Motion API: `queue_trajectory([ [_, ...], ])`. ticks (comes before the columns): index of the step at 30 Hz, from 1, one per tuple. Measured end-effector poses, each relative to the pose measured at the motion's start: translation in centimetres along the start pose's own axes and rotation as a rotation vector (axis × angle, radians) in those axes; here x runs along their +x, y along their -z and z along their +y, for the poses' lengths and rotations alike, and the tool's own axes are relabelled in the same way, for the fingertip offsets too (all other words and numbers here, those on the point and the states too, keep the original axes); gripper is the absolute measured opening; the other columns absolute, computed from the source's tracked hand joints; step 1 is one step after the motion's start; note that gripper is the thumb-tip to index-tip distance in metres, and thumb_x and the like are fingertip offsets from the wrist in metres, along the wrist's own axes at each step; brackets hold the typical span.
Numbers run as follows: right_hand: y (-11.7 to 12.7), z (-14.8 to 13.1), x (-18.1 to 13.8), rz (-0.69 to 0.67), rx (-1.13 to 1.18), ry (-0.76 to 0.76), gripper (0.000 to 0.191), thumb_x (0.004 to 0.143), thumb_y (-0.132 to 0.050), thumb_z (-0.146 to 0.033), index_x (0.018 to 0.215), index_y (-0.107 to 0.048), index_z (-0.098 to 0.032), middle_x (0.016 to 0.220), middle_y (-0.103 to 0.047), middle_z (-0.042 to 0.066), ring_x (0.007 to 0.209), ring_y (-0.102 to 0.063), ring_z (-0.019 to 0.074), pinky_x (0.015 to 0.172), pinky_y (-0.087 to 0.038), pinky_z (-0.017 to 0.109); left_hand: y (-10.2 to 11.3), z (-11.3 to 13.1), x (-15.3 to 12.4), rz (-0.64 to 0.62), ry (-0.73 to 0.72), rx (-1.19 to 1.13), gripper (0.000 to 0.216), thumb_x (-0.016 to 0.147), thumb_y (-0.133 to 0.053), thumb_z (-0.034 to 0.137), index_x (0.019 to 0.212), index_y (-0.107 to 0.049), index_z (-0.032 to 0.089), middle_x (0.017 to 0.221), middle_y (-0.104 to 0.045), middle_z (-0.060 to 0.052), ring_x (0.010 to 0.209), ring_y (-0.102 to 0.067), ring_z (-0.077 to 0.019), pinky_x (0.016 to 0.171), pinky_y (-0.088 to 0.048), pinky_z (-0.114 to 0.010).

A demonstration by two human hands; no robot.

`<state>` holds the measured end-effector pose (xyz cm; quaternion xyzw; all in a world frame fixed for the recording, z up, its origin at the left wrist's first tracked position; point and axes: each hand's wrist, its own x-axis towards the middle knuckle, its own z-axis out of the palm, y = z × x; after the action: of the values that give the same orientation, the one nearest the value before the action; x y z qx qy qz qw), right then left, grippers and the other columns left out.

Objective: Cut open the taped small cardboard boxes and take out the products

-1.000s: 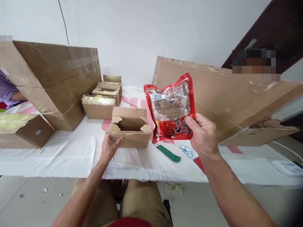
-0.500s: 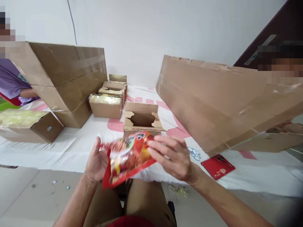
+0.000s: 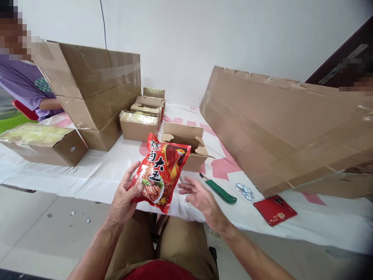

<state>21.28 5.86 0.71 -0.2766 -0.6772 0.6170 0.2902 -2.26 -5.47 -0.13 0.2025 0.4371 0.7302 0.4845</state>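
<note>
My left hand (image 3: 124, 198) grips a red food packet (image 3: 160, 171) by its lower left edge and holds it upright, printed face toward me, over the table's near edge. My right hand (image 3: 198, 194) hovers just right of the packet with fingers spread and nothing in it. Right behind the packet stands a small open cardboard box (image 3: 186, 144) with its flaps up.
A green-handled knife (image 3: 220, 189), a red phone (image 3: 275, 210) and small white clips (image 3: 246, 190) lie on the white-covered table (image 3: 96, 175). Big taped cartons stand at left (image 3: 93, 93) and right (image 3: 279, 128). Several small packed boxes (image 3: 139, 124) sit behind. A person in purple (image 3: 26, 85) is at far left.
The packet went from my raised right hand down between both hands, was turned over, and is now held by my left hand alone. My right hand let go and opened.
</note>
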Motion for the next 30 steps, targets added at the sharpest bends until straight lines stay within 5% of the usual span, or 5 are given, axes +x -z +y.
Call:
queue_trajectory([
  [6, -6.0, 0.4, 2.8, 0.011, 0.424, -0.08, 0.054, 0.075, -0.091, -0.042, 0.121, -0.069, -0.025, 0.121, -0.078, 0.006, 0.11, -0.074, 0.0249, 0.103, -0.058, 0.041, -0.8, -2.5, -1.3, -0.024, -0.079, -0.033, 0.098, 0.072, -0.091, 0.052, 0.156, -0.044, 0.033, 0.139, -0.07, -0.012, 0.118, -0.072, -0.0327, 0.098, -0.062, -0.046],
  [12, -2.5, -2.0, 4.6, -0.292, 0.325, -0.089, 0.052, 0.073, -0.091, -0.03, 0.122, -0.073, -0.022, 0.114, -0.08, 0.004, 0.103, -0.074, 0.0221, 0.096, -0.059, 0.037, 4.7, 2.7, -0.2, 0.181, -0.388, -0.036, 0.083, 0.056, -0.098, 0.058, 0.129, -0.07, 0.029, 0.13, -0.072, -0.011, 0.121, -0.069, -0.0293, 0.092, -0.062, -0.036],
  [17, -1.3, -2.8, 5.1, -0.462, 0.056, -0.151, 0.035, 0.077, -0.086, -0.028, 0.11, -0.076, -0.018, 0.098, -0.078, 0.001, 0.087, -0.072, 0.0194, 0.078, -0.057, 0.029, 7.3, 5.0, -1.5, -0.071, -0.189, 0.378, 0.088, 0.053, -0.101, 0.05, 0.132, -0.071, 0.025, 0.131, -0.073, -0.015, 0.12, -0.069, -0.0343, 0.093, -0.062, -0.04],
  [25, -4.2, 2.3, 5.9, -0.214, 0.415, -0.063, 0.083, 0.069, -0.084, -0.074, 0.134, -0.068, -0.025, 0.126, -0.074, 0.012, 0.114, -0.069, 0.0285, 0.097, -0.056, 0.041, 8.8, 3.4, 0.0, 0.132, -0.158, 0.291, 0.074, 0.064, -0.097, 0.045, 0.123, -0.059, 0.02, 0.103, -0.08, -0.01, 0.08, -0.078, -0.0249, 0.071, -0.064, -0.036],
  [30, -9.6, 6.7, 9.9, -0.031, -0.022, 0.048, 0.034, 0.083, -0.075, -0.042, 0.107, -0.076, -0.018, 0.098, -0.078, 0.006, 0.087, -0.069, 0.0227, 0.083, -0.056, 0.035, 10.4, 3.0, 3.3, 0.285, -0.184, 0.34, 0.079, 0.058, -0.096, 0.045, 0.122, -0.058, 0.019, 0.098, -0.08, -0.008, 0.076, -0.075, -0.0218, 0.063, -0.059, -0.03],
])
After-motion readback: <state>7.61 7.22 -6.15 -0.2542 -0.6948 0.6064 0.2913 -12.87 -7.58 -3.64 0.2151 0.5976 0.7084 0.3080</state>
